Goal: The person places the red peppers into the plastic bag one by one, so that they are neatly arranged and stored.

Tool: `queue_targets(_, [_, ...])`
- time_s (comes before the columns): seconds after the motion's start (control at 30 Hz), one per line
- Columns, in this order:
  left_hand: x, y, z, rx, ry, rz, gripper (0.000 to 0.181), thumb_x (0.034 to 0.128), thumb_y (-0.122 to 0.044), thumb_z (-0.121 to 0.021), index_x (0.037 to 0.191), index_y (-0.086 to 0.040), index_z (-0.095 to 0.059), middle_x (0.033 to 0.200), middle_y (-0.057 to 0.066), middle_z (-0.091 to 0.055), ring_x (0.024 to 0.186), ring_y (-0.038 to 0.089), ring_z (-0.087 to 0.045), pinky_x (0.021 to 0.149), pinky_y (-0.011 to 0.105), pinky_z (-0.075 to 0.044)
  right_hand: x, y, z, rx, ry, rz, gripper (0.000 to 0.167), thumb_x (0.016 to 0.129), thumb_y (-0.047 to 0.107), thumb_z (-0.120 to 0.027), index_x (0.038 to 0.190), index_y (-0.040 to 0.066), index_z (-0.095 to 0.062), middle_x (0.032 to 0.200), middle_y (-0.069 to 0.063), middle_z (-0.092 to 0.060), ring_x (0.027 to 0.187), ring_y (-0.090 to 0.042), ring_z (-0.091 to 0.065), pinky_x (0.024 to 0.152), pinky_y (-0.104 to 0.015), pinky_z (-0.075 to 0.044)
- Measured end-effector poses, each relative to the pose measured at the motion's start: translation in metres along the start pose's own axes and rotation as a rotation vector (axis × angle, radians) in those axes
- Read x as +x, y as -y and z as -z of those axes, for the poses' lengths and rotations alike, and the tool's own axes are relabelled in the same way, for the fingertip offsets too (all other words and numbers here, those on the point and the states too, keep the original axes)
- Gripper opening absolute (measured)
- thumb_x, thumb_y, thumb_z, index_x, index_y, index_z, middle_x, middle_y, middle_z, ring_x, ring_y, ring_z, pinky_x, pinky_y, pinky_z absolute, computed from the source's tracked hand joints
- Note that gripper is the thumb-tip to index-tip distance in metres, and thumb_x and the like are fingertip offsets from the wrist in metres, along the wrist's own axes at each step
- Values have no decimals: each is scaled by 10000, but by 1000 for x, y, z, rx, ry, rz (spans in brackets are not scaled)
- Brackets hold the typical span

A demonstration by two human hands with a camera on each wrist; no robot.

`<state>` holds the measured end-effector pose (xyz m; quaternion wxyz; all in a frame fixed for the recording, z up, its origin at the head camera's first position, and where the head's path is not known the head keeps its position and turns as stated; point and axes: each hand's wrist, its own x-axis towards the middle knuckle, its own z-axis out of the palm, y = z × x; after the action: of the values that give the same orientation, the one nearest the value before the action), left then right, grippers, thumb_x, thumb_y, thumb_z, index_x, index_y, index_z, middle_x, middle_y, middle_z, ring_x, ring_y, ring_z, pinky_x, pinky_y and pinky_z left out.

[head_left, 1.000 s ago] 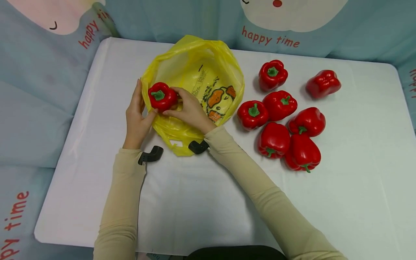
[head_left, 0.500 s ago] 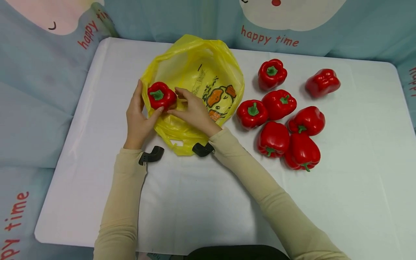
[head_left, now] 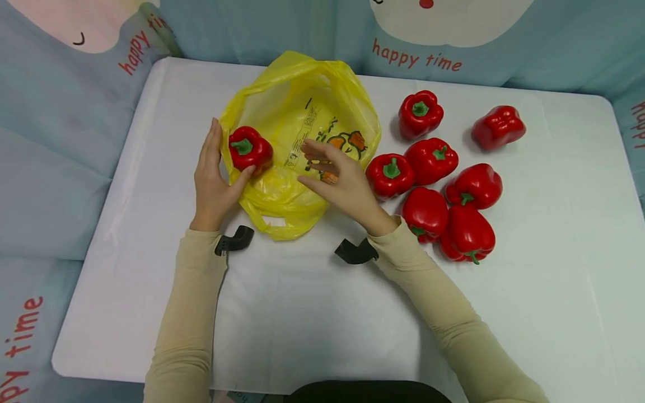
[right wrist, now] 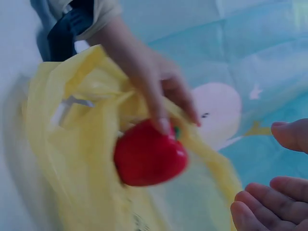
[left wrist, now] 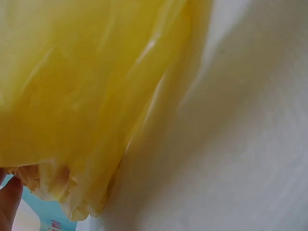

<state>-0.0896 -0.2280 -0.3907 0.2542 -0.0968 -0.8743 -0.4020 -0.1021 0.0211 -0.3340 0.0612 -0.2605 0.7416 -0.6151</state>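
In the head view a yellow plastic bag [head_left: 292, 207] lies with its mouth spread open. One red pepper [head_left: 250, 149] is inside its left edge. The left hand [head_left: 214, 179] grips the bag's left rim, fingers outside, its thumb touching the pepper; the right wrist view shows that thumb on the pepper [right wrist: 150, 156]. Over the right part of the bag is the right hand [head_left: 347, 184], holding nothing, thumb and fingers apart. The left wrist view shows mostly yellow film [left wrist: 72, 106], with part of the left hand [left wrist: 9, 199] at its lower left edge.
Several red peppers [head_left: 425, 211] stand and lie right of the bag, most of them close together; one [head_left: 499, 128] is farther off at the back right. A white cloth covers the table [head_left: 282, 324]. Behind it hangs a blue printed curtain [head_left: 221, 28].
The right hand has let go of the pepper and moved right, its fingers spreading. The left hand stays at the rim, its thumb shifted onto the pepper.
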Motion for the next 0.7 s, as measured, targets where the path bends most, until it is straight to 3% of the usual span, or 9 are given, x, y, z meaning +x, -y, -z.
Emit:
queue_targets(0.17, [-1, 0, -1, 11, 11, 0, 862, 731, -63, -796, 1439, 37, -313, 1504, 140, -310, 1383, 171, -273, 1116, 306, -276, -18, 12, 29, 30, -66, 63, 539, 807, -66, -682, 1304, -93, -477, 1256, -194, -564, 1126, -264, -551, 936, -412, -493])
queue_targets(0.4, [-8, 2, -1, 7, 14, 43, 818, 760, -131, -786, 1432, 20, -343, 1507, 85, -323, 1376, 170, -290, 1101, 301, -302, -39, 23, 66, 32, -157, 16, 557, 801, -134, -641, 1325, -96, -456, 1264, -208, -558, 1129, -295, -538, 907, -313, -510])
queue_targets(0.53, [-9, 1, 0, 2, 14, 63, 828, 757, -120, -788, 1444, -8, -340, 1512, 40, -318, 1372, 158, -295, 1090, 287, -316, -48, 26, 86, 56, -222, 49, 520, 809, -142, -614, 1309, -92, -478, 1248, -223, -562, 1110, -320, -539, 892, -298, -515])
queue_targets(0.7, [-3, 1, -1, 1, 13, 36, 838, 747, -82, -788, 1450, -18, -336, 1510, 18, -320, 1370, 162, -303, 1088, 290, -322, -58, 28, 113, 97, -349, 77, 446, 836, -90, -607, 1275, -48, -543, 1218, -219, -582, 1106, -341, -544, 903, -299, -511])
